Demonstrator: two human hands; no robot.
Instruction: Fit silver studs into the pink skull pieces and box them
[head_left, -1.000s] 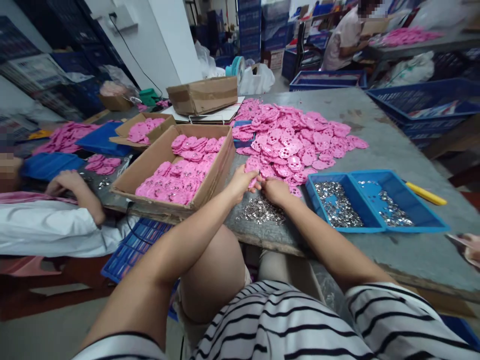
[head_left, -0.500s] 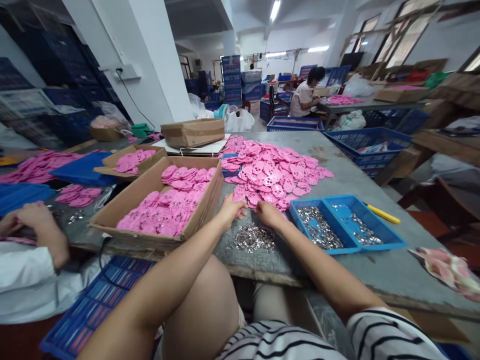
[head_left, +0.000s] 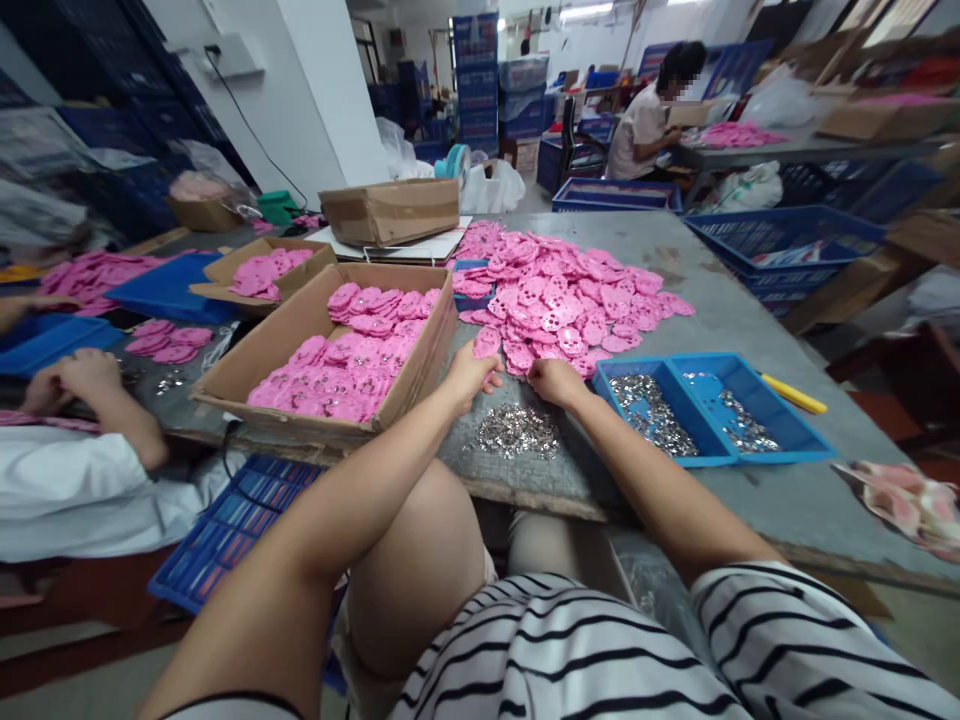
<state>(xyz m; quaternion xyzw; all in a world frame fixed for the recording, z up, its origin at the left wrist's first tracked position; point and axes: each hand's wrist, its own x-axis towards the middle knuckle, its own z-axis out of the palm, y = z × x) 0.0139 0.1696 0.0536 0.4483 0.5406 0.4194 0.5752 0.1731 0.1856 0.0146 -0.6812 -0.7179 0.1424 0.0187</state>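
My left hand point(head_left: 471, 373) grips a flat pink plastic piece point(head_left: 487, 343) at the near edge of a big heap of pink pieces point(head_left: 570, 295) on the grey table point(head_left: 757, 320). My right hand point(head_left: 553, 381) is curled a few centimetres to its right, fingertips toward the same piece; what it holds is hidden. Just in front of both hands lies a loose pile of small silver metal parts point(head_left: 517, 432). Left of my left hand stands a cardboard box point(head_left: 420, 385) filled with pink pieces.
A blue two-compartment tray point(head_left: 795, 440) with silver parts sits right of my hands, a yellow knife point(head_left: 791, 393) beyond it. A co-worker's hands point(head_left: 75, 378) rest at the left. More boxes, blue crates point(head_left: 787, 235) and a seated person point(head_left: 645, 125) lie beyond.
The camera tilted up and then partly back down. My hands stayed together at the heap's near edge; the left hand now shows a pink piece lifted between its fingers.
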